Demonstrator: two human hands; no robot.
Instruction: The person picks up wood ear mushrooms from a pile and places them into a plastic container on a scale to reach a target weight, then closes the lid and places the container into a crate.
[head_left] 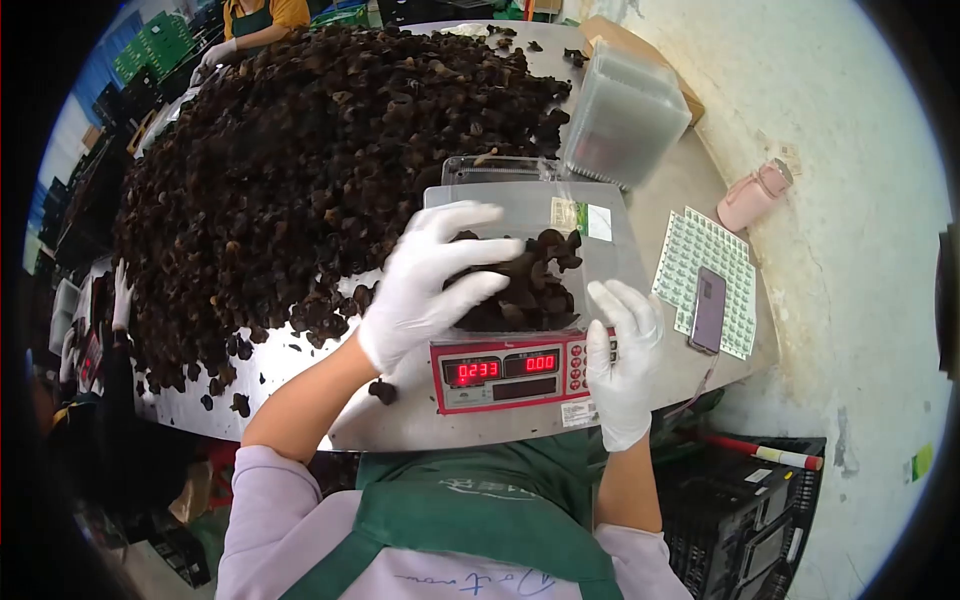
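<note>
A red digital scale (510, 390) shows 0.233 and 0.00 on its display. On it stands a clear plastic box (600, 262) holding dark, curled fungus pieces (535, 295). My left hand (435, 280), in a white glove, is over the left side of the box with its fingers spread above the pieces; no piece shows in it. My right hand (628, 355), also gloved, is at the box's front right corner, beside the scale's buttons, fingers apart and holding nothing. Behind the scale lies another clear container (500, 170).
A large heap of dark fungus (300, 150) covers the table's left side. Stacked clear boxes (625, 115) stand at the back right. Sticker sheets (690, 255), a phone (708, 310) and a pink bottle (752, 195) are at the right. Co-workers' gloved hands (213, 58) show at the left.
</note>
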